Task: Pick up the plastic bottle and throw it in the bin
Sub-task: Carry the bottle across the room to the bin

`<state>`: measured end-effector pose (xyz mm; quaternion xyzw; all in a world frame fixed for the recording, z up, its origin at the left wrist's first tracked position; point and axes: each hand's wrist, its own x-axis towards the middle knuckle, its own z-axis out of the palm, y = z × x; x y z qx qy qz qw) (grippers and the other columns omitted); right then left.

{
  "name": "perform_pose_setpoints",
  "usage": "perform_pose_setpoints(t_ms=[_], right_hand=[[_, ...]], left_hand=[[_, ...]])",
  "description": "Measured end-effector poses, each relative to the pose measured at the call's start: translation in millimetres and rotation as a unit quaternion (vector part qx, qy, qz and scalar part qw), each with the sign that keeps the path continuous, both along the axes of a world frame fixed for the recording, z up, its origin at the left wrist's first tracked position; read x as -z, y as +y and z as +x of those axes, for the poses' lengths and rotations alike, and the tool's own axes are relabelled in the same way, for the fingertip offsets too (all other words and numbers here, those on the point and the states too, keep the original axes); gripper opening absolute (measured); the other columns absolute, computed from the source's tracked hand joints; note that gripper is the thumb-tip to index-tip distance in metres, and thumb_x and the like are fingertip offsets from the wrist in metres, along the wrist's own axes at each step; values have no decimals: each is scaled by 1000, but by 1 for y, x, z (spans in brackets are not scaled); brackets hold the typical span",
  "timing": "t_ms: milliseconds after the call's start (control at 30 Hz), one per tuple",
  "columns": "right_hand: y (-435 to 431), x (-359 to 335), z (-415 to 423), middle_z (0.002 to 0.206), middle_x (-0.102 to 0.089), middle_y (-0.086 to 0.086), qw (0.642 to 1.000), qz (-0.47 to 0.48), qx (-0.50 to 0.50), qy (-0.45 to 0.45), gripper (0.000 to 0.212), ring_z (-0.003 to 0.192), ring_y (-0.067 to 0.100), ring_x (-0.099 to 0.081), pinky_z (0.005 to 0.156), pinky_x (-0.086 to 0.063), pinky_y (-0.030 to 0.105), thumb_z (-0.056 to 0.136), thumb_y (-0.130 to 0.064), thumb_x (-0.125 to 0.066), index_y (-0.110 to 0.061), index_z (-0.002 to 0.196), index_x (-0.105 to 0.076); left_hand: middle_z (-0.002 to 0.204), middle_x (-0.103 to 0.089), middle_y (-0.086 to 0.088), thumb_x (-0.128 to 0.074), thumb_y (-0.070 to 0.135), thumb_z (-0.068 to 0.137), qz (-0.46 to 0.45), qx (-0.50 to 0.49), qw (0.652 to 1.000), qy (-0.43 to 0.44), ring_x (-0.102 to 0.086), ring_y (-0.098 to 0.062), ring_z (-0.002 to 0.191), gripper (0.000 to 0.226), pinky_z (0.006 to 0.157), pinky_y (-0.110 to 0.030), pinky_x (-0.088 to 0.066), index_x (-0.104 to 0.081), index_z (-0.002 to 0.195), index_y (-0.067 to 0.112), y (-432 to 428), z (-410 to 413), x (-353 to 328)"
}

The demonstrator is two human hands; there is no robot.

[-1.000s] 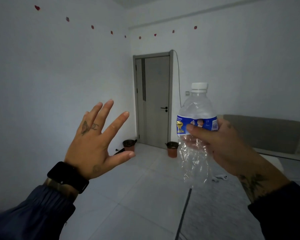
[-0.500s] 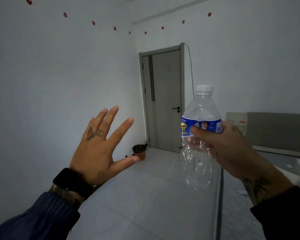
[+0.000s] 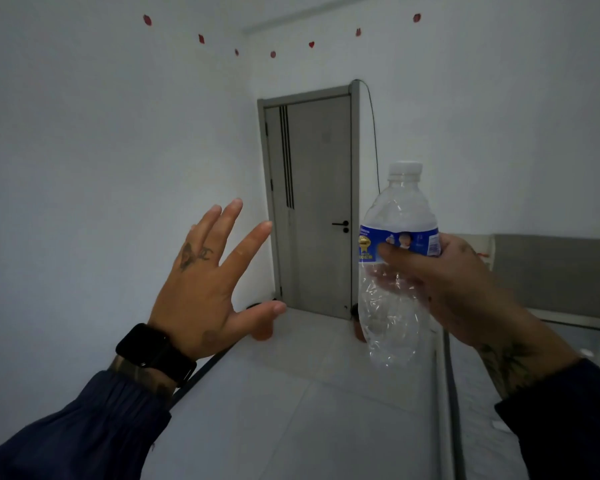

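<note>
Right hand (image 3: 454,285) grips clear plastic bottle (image 3: 394,268) upright at blue label, white cap up, right of grey door (image 3: 312,202). Left hand (image 3: 201,289) spread wide, empty, left of door.

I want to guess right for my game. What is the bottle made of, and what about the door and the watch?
The bottle looks like thin clear plastic: see-through, shiny and crinkled, with a white cap and a glossy blue label. The door seems matte grey painted wood or laminate; which one is unclear. The watch looks smooth black, maybe glass on a rubbery band, but that is hard to tell.
</note>
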<state>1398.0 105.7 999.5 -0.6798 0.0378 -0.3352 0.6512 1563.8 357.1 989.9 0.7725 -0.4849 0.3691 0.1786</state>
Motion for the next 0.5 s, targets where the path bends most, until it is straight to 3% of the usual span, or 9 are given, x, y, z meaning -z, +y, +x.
perform_pose_setpoints(t_ms=[200,400,500], right_hand=[[-39,2,85,98,-78,13,1000,-13,27,2,50,89,32,-75,76,-61,41,64,-27,-80,-11,110,-68],[-91,-1,198,94,-79,12,997,-5,79,5,41,87,31,-76,77,-60,43,67,-22,-79,-10,105,-71],[-117,-9,247,93,-79,12,995,-6,99,10,36,85,30,-77,74,-60,40,72,-16,-78,-9,107,-70]], left_hand=[[166,-5,-2,-39,83,76,0,35,999,-1,2,-24,153,89,118,-57,-20,-5,151,47,-55,103,9],[166,-5,-3,-34,84,77,-4,66,998,-7,1,-24,153,88,118,-43,-10,-9,152,44,-122,231,7],[166,-4,-3,-35,84,77,-2,76,997,0,1,-25,153,90,118,-44,-10,-9,152,43,-155,293,4]])
